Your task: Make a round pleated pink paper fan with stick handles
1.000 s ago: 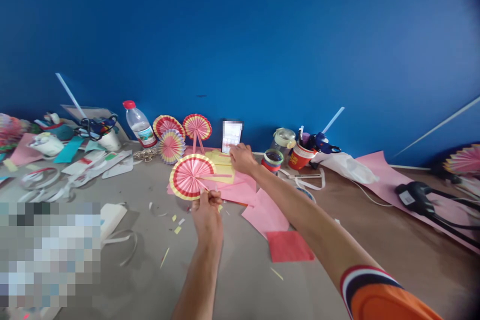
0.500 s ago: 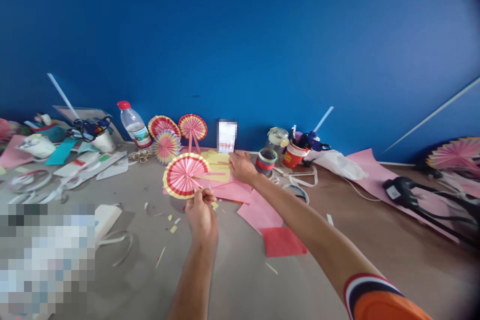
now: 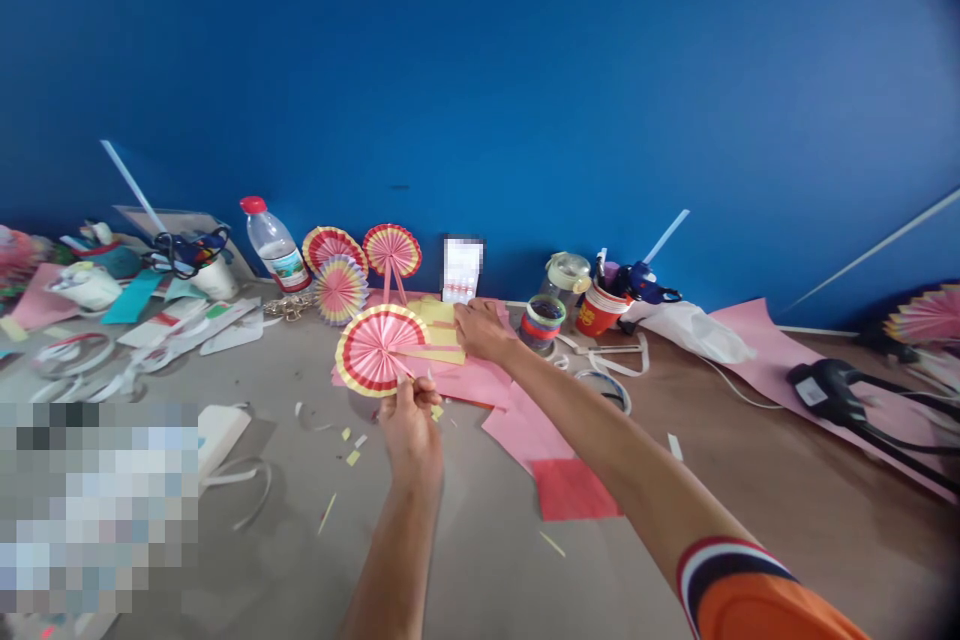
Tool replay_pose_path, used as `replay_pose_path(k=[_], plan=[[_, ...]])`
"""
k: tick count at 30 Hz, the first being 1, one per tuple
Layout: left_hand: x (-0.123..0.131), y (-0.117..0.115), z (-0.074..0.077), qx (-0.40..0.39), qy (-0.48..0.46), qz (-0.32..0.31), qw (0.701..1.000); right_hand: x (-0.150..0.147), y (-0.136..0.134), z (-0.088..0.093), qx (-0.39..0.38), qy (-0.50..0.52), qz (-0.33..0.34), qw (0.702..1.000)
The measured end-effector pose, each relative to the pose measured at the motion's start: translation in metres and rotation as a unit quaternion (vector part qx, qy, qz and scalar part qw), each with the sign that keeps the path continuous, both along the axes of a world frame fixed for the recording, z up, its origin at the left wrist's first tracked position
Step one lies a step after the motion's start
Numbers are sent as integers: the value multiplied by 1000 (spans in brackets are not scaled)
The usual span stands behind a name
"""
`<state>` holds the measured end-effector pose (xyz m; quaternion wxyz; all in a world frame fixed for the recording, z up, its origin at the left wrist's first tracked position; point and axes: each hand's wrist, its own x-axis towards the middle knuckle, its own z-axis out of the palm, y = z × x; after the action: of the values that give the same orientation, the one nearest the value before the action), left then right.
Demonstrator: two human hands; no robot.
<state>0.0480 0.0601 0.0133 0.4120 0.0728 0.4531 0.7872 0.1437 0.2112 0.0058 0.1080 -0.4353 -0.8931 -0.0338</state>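
Observation:
My left hand (image 3: 411,417) is closed, pinching the lower edge of a round pleated paper fan (image 3: 375,350) in pink, red and yellow. From the fan's middle, pink paper strips stretch to the right, over yellow paper (image 3: 431,312). My right hand (image 3: 484,330) is at the foot of a phone (image 3: 463,270) that leans upright against the blue wall. Its fingers are bent, with the fingertips at the phone's lower edge; I see nothing held in them. Behind the held fan stand another red-and-pink fan (image 3: 391,250) and a purple-edged fan (image 3: 340,290).
A red-capped bottle (image 3: 276,245) stands left of the fans. Rolls of tape (image 3: 543,322), a lidded jar (image 3: 568,278) and a red cup of tools (image 3: 600,308) are on the right. Pink sheets (image 3: 514,420), a red sheet (image 3: 576,490) and paper scraps lie on the table (image 3: 300,560).
The whole view has shifted slightly, so things sit a little further right. My left hand keeps its hold on the fan, and my right hand stays by the phone.

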Motion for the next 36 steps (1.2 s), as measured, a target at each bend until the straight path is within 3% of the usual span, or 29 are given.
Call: replay_pose_path(k=[23, 27, 31, 36], plan=[[0, 0, -4, -1, 17, -14, 1000, -8, 8, 2, -14, 0, 3, 1000], [0, 0, -3, -3, 12, -12, 1000, -2, 12, 18, -2, 9, -8, 1000], [-1, 0, -2, -6, 9, -8, 1000, 8, 11, 38, 89, 100, -60, 989], [-2, 1, -3, -4, 9, -9, 1000, 5, 3, 25, -1, 113, 5, 994]])
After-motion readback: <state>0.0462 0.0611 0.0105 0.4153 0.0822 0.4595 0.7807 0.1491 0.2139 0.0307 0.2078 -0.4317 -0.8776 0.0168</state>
